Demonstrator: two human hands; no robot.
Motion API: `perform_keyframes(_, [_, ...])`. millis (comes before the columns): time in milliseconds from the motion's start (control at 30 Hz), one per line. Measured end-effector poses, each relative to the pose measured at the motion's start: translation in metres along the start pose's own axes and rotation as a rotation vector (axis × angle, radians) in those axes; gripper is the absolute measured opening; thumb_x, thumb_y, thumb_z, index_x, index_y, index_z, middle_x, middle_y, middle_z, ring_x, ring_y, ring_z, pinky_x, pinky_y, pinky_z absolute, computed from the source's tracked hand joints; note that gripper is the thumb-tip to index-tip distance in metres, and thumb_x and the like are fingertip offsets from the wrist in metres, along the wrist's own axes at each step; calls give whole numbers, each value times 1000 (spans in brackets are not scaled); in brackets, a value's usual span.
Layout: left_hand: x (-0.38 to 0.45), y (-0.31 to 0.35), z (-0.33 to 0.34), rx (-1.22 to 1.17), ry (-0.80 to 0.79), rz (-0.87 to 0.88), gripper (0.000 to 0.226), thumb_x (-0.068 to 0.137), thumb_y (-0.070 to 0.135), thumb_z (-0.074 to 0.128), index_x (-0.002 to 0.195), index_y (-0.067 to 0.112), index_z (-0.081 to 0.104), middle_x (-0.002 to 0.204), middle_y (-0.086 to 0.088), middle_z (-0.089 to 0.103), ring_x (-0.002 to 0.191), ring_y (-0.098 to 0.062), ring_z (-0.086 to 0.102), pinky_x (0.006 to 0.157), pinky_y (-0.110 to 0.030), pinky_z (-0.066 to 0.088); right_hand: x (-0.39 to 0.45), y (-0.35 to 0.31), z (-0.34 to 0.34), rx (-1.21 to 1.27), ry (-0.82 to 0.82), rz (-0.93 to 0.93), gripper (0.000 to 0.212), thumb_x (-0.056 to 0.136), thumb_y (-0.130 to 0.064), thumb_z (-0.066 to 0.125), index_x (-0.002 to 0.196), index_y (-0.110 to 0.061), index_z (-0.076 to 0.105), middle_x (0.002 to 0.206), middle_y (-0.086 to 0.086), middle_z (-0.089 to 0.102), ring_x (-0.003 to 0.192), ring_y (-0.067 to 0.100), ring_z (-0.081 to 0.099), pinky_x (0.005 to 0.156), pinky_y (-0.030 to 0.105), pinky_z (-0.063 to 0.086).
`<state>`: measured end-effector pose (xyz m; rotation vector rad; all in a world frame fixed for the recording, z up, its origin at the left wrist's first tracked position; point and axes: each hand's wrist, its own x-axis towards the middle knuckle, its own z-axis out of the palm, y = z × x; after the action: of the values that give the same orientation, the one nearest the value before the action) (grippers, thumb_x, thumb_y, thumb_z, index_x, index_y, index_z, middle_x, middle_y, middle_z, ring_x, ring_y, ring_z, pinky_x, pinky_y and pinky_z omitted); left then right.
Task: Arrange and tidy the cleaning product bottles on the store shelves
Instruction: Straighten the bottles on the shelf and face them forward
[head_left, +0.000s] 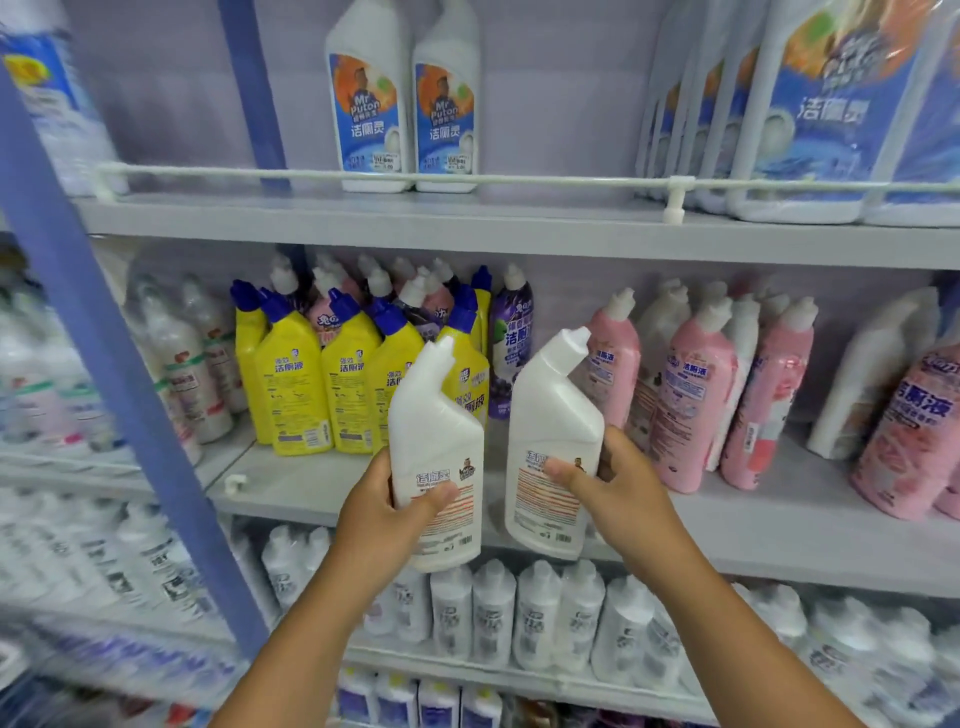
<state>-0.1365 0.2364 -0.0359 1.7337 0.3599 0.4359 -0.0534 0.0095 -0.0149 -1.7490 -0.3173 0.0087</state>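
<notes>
Left hand (387, 512) is wrapping around one white bottle (436, 467) low on the body, right hand (618, 480) gripping the other white bottle (553, 441), both hovering at the middle shelf (779, 525) edge. They're probably slick, stiff plastic, so mid-body looks safest. Yellow bottles (311, 384) are crowding behind.

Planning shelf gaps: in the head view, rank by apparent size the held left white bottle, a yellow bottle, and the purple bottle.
1. Left white bottle, though held nearest the camera, so partly perspective.
2. Yellow bottle.
3. Purple bottle, partly hidden, so unsure.
</notes>
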Motion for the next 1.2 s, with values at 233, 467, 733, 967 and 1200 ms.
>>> perform_keyframes(233, [-64,46,-31,-81,78,83,37,84,12,80,113,30,68,99,11,80,93,-10,76,78,-32,62,-37,-50,-4,51,-164,-109,34,85,-23,81,115,-32,65,111,-8,76,106,13,72,94,47,58])
perform_keyframes(467, [-72,153,-78,-222,111,322,35,57,42,79,92,45,76,100,7,80,88,-14,78,65,-26,62,-50,-154,-19,142,-212,-271,45,62,-40,79,106,-29,72,101,-4,79,94,16,77,86,42,61])
perform_keyframes(733, [4,271,-114,-254,103,668,37,63,42,77,100,38,73,102,8,80,90,-10,77,66,-22,60,8,-288,-43,271,-243,-542,41,61,-37,77,98,-21,79,100,10,80,90,26,78,70,29,62])
perform_keyframes(967, [90,319,-134,-82,-23,628,46,73,42,76,117,30,67,107,9,79,98,-13,76,86,-42,59,70,-339,-30,147,-132,-554,41,84,-27,66,121,-9,66,105,8,79,96,24,77,75,29,64])
perform_keyframes(1200, [183,315,-146,42,-162,451,38,84,34,80,118,32,64,104,9,79,98,-15,76,94,-50,58,131,-331,-5,34,-132,-406,27,97,-22,63,121,-9,65,108,9,78,101,27,76,92,45,58])
